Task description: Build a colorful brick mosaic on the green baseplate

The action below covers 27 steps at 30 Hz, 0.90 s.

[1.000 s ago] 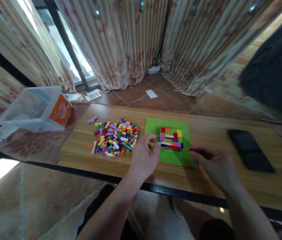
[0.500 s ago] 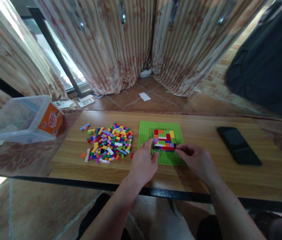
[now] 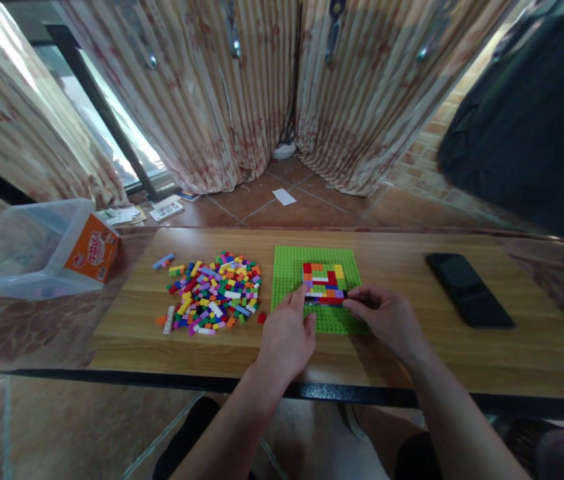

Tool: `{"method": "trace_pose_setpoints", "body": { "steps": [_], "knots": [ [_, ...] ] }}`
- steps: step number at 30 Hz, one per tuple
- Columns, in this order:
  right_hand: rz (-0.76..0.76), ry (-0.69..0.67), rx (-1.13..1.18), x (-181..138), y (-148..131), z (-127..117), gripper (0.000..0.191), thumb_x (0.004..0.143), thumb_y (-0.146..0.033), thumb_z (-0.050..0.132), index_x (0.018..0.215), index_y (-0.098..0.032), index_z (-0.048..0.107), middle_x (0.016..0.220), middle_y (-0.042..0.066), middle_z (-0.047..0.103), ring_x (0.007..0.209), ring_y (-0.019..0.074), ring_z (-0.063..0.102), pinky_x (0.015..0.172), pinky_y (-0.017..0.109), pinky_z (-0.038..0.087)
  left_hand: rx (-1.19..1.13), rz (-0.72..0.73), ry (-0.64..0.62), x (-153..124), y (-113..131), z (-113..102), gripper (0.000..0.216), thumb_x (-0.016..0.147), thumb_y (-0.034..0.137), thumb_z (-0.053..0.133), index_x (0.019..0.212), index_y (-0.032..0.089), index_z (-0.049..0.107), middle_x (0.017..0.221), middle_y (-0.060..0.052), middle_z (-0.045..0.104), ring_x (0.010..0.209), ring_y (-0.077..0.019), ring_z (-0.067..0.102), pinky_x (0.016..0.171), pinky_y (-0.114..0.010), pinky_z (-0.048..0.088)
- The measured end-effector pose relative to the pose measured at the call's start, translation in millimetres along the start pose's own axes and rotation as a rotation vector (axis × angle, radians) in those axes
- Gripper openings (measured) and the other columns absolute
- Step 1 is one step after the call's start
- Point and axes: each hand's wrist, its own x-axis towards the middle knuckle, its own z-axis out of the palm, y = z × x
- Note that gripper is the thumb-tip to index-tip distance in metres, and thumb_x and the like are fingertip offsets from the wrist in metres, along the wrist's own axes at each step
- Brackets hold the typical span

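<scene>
On the green studded baseplate (image 3: 287, 260) stands a low build of coloured toy bricks (image 3: 332, 277), with red, orange, yellow, white and purple pieces. My left hand (image 3: 289, 333) reaches its left front corner, index finger against the edge and thumb apart. At the right end of the front row, the thumb and index finger of my right hand (image 3: 387, 317) pinch a small black brick (image 3: 345, 294), partly covered by the fingertips. Left of the baseplate lies a loose pile of mixed bricks (image 3: 217, 293). One red brick (image 3: 262, 317) sits between pile and plate.
A black phone (image 3: 469, 290) lies on the wooden table (image 3: 392, 267) to the right. Past the left end is a clear plastic bin (image 3: 37, 247) with an orange label. The table's dark front edge (image 3: 352, 393) runs beneath my forearms. Curtains (image 3: 242, 100) hang behind.
The whole view has shifted slightly. My left fingertips now overlap the build's left edge a little more; my right hand keeps its pinch at the right end.
</scene>
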Motion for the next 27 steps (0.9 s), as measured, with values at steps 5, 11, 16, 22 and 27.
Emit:
{"method": "trace_pose_setpoints", "body": {
  "steps": [5, 11, 16, 22, 27],
  "knots": [
    [0.071, -0.095, 0.080, 5, -4, -3, 0.041, 0.061, -0.054, 0.080, 0.076, -0.019, 0.065, 0.067, 0.001, 0.067, 0.056, 0.0128, 0.057, 0.055, 0.028, 0.049, 0.017, -0.007, 0.009, 0, 1, 2, 0.055, 0.090, 0.016, 0.052, 0.144, 0.017, 0.045, 0.125, -0.015, 0.064, 0.108, -0.0272, 0.064, 0.095, -0.045, 0.052],
    [0.133, -0.207, 0.112, 9, -9, -7, 0.040, 0.061, -0.051, 0.080, 0.076, -0.017, 0.064, 0.059, -0.002, 0.062, 0.053, 0.0112, 0.054, 0.054, 0.027, 0.046, 0.011, -0.008, 0.040, 1, 1, 5, 0.050, 0.089, 0.015, 0.052, 0.139, 0.018, 0.050, 0.125, -0.014, 0.064, 0.104, -0.0254, 0.065, 0.094, -0.044, 0.053],
    [0.102, -0.217, 0.104, 7, -9, -9, 0.038, 0.064, -0.047, 0.079, 0.082, -0.015, 0.067, 0.061, -0.002, 0.063, 0.055, 0.0108, 0.054, 0.054, 0.027, 0.044, 0.005, -0.004, 0.047, 2, 1, 3, 0.048, 0.089, 0.016, 0.052, 0.137, 0.015, 0.051, 0.127, -0.015, 0.064, 0.107, -0.0265, 0.065, 0.097, -0.046, 0.051],
    [0.125, -0.045, 0.127, 9, -9, -15, 0.043, 0.070, -0.055, 0.072, 0.088, -0.016, 0.070, 0.076, 0.004, 0.072, 0.066, 0.0154, 0.064, 0.061, 0.028, 0.053, -0.067, 0.002, 0.040, 1, 4, 13, 0.048, 0.089, 0.017, 0.054, 0.137, 0.013, 0.051, 0.125, -0.016, 0.065, 0.105, -0.0265, 0.066, 0.096, -0.046, 0.052],
    [0.023, 0.194, 0.150, 21, -6, -19, 0.043, 0.077, -0.055, 0.064, 0.095, -0.016, 0.071, 0.085, 0.007, 0.076, 0.078, 0.0204, 0.069, 0.067, 0.030, 0.054, -0.341, 0.063, -0.178, -22, 26, 34, 0.046, 0.088, 0.021, 0.056, 0.134, 0.015, 0.055, 0.112, -0.011, 0.072, 0.086, -0.0201, 0.069, 0.078, -0.034, 0.057]
  ]
}}
